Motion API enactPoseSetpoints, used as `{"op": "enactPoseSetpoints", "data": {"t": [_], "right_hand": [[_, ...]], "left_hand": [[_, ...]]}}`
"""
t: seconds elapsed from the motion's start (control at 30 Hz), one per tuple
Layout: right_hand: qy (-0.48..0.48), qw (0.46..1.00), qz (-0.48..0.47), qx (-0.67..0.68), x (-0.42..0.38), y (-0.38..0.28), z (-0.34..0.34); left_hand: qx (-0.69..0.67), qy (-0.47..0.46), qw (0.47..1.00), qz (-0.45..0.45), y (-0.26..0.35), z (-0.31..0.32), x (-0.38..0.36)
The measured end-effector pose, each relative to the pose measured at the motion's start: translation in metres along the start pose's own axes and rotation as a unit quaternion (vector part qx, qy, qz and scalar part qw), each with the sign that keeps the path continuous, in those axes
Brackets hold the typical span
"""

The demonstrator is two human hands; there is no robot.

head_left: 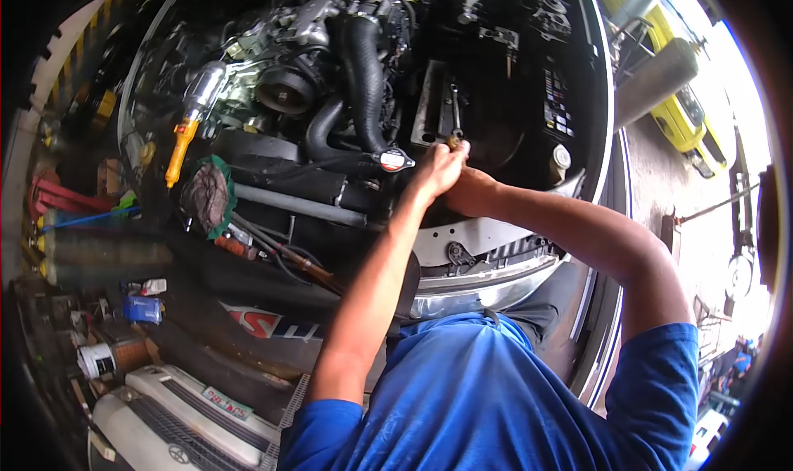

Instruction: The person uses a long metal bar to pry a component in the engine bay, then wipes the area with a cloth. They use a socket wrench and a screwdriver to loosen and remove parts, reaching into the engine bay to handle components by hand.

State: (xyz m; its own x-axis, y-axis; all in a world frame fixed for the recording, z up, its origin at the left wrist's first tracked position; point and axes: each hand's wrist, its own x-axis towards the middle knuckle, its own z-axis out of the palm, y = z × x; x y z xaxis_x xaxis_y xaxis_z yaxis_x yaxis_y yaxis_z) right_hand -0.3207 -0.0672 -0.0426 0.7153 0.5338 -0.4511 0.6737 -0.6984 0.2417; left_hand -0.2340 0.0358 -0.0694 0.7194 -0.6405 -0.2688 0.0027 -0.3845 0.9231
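Over the front right part of an open engine bay, my left hand (438, 170) is closed, its fingertips pinching a small brownish piece (453, 142). Close against it is my right hand (472, 192), whose fingers are mostly hidden behind the left. Just beyond the fingertips a metal wrench (456, 111) lies on a flat metal tray (429, 99). To the left of my hands is the radiator cap (395, 160), with a thick black hose (363, 74) rising behind it.
A lit work lamp with a yellow handle (182, 149) rests at the bay's left. Near it hangs a cloth with a green edge (209, 197). The metal front panel (438, 238) crosses before my body. A yellow car (694, 116) stands at the right, a white one (165, 421) at lower left.
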Motion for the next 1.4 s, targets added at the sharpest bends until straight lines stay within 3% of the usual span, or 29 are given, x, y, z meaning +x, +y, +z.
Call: {"op": "enactPoseSetpoints", "data": {"t": [0.03, 0.1, 0.2, 0.23, 0.3, 0.37, 0.43, 0.47, 0.5, 0.57, 0.63, 0.67, 0.7, 0.77, 0.97, 1.07, 1.17, 1.27, 1.37, 1.4], "right_hand": [[-0.042, 0.999, 0.012, -0.022, 0.006, -0.002, 0.007], [-0.046, 0.998, 0.032, 0.007, 0.031, -0.003, 0.054], [-0.039, 0.996, 0.045, 0.066, 0.044, 0.000, 0.073], [-0.051, 0.996, 0.056, 0.054, 0.048, 0.001, 0.084], [-0.096, 0.992, 0.061, -0.049, 0.062, -0.004, 0.102], [-0.090, 0.994, 0.013, -0.067, 0.050, 0.003, 0.089], [-0.055, 0.996, -0.071, -0.010, 0.013, 0.028, 0.049], [-0.060, 0.994, -0.076, -0.042, 0.010, 0.027, 0.038], [-0.065, 0.992, -0.084, -0.073, 0.006, 0.026, 0.034], [-0.122, 0.987, -0.083, -0.063, 0.010, 0.024, 0.024], [-0.154, 0.982, -0.105, -0.042, 0.012, 0.029, 0.011], [-0.148, 0.983, -0.101, -0.041, 0.015, 0.030, 0.013], [-0.130, 0.985, -0.103, -0.037, 0.016, 0.031, 0.013], [-0.096, 0.989, -0.109, -0.028, 0.018, 0.035, 0.016], [-0.098, 0.988, -0.065, 0.099, 0.017, 0.041, 0.026], [-0.193, 0.972, 0.005, 0.137, 0.017, 0.046, 0.011], [-0.163, 0.968, 0.037, 0.186, 0.015, 0.053, 0.024], [-0.143, 0.972, -0.014, 0.185, 0.023, 0.051, 0.032], [-0.138, 0.988, -0.046, -0.058, 0.037, 0.012, 0.048], [-0.201, 0.974, -0.044, -0.097, 0.036, 0.003, 0.023]], "left_hand": [[0.009, 0.015, 1.000, -0.004, 0.006, 0.002, -0.006], [0.062, 0.058, 0.996, 0.014, 0.017, 0.005, -0.015], [0.074, 0.121, 0.987, 0.078, 0.020, 0.011, -0.030], [0.089, 0.112, 0.987, 0.077, 0.020, 0.010, -0.037], [0.069, 0.143, 0.974, 0.160, 0.018, 0.004, -0.065], [-0.044, 0.000, 0.992, 0.114, 0.050, -0.036, -0.108], [-0.084, -0.017, 0.986, 0.140, 0.053, -0.077, -0.134], [-0.049, 0.018, 0.992, 0.112, 0.070, -0.104, -0.151], [-0.059, 0.103, 0.982, 0.144, 0.059, -0.120, -0.155], [0.063, 0.232, 0.962, 0.130, 0.054, -0.172, -0.157], [0.249, 0.365, 0.893, 0.086, 0.028, -0.223, -0.141], [0.316, 0.394, 0.855, 0.120, -0.001, -0.251, -0.127], [0.348, 0.399, 0.842, 0.097, -0.017, -0.265, -0.119], [0.419, 0.392, 0.807, 0.137, -0.061, -0.280, -0.102], [0.391, 0.398, 0.822, 0.111, -0.060, -0.272, -0.099], [0.402, 0.397, 0.820, 0.098, -0.059, -0.269, -0.098], [0.399, 0.399, 0.821, 0.088, -0.057, -0.270, -0.100], [0.397, 0.400, 0.822, 0.082, -0.058, -0.270, -0.101], [0.388, 0.406, 0.823, 0.083, -0.060, -0.270, -0.102], [0.389, 0.409, 0.821, 0.087, -0.060, -0.271, -0.102]]}}
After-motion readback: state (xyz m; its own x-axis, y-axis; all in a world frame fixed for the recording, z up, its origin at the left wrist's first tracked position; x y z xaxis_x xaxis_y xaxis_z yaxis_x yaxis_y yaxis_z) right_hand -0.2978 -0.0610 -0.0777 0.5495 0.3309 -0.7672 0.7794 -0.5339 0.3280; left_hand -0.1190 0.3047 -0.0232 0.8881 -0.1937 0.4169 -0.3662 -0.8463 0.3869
